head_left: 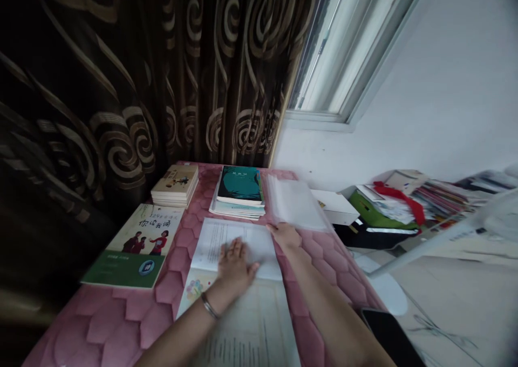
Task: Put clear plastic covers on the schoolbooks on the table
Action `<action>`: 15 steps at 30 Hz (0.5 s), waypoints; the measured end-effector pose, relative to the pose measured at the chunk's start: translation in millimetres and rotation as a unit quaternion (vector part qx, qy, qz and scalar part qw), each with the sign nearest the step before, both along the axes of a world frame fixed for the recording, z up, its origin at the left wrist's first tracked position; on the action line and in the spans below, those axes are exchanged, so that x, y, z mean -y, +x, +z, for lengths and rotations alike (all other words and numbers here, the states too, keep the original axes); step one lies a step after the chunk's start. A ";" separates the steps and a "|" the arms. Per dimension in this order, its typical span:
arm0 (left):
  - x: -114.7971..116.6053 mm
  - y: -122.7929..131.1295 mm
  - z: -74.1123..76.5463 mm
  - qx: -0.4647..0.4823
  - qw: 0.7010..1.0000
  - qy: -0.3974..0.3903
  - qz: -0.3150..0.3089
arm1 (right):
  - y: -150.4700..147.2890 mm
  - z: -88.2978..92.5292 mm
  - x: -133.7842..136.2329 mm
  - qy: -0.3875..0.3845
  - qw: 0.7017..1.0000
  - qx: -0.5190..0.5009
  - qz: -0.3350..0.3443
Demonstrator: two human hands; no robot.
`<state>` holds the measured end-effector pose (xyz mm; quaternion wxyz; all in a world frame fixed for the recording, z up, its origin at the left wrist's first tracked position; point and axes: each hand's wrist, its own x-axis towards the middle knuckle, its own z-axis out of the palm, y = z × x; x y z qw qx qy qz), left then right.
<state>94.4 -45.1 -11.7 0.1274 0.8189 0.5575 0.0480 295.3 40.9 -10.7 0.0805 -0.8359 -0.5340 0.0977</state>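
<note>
My left hand point(234, 264) lies flat, fingers spread, on a white printed sheet point(226, 237) in the middle of the pink quilted table point(129, 313). My right hand point(285, 235) rests at the sheet's far right corner, beside a clear plastic sleeve point(297, 202); its fingers are partly hidden. A larger printed paper point(251, 329) lies under my left forearm, which wears a thin bracelet point(209, 306).
A green-covered book point(137, 248) lies at the left, a beige book stack point(176, 184) behind it, a teal-covered stack point(239, 190) at the back centre. A dark phone point(388, 334) sits at the table's right edge. Cluttered books and a white box point(335, 206) lie to the right.
</note>
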 end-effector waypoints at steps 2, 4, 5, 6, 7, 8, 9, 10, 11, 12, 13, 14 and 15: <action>-2.1 -29.6 -0.6 -0.024 0.999 0.008 0.030 | 0.0 -0.3 -0.2 -0.002 1.000 0.002 0.001; -1.6 -54.3 -0.3 -0.042 0.998 0.010 0.054 | 0.4 -0.3 -0.5 -0.002 1.000 0.004 0.003; -0.6 -63.4 0.3 -0.047 0.997 0.014 0.058 | 0.5 -0.1 -0.4 -0.002 1.000 0.006 0.004; 0.6 -70.1 1.3 -0.051 0.997 0.016 0.059 | 0.4 0.5 -0.3 -0.003 1.000 0.009 0.005; 1.7 -74.3 2.3 -0.055 0.997 0.016 0.059 | 0.0 1.5 0.0 -0.003 1.000 0.013 0.007; 2.5 -76.2 3.2 -0.059 0.996 0.013 0.060 | -0.8 2.9 0.2 -0.002 1.000 0.018 0.012; 3.0 -76.4 3.9 -0.063 0.996 0.009 0.062 | -2.3 4.8 0.4 0.001 0.999 0.024 0.020; 2.9 -75.3 4.4 -0.068 0.996 0.005 0.066 | -4.6 7.0 0.5 0.006 0.999 0.031 0.035; 2.4 -73.5 4.7 -0.071 0.995 0.004 0.071 | -7.8 9.4 0.4 0.013 0.998 0.036 0.056; 1.7 -71.4 5.0 -0.072 0.995 0.009 0.075 | -12.1 11.8 0.0 0.022 0.996 0.039 0.083; 1.0 -69.2 5.4 -0.071 0.994 0.020 0.078 | -17.4 14.0 -0.7 0.032 0.992 0.040 0.115; 1.0 -67.1 6.0 -0.068 0.994 0.037 0.082 | -23.5 15.7 -1.6 0.042 0.987 0.039 0.149; 2.2 -64.9 6.7 -0.067 0.992 0.057 0.087 | -30.3 16.9 -2.8 0.050 0.981 0.035 0.182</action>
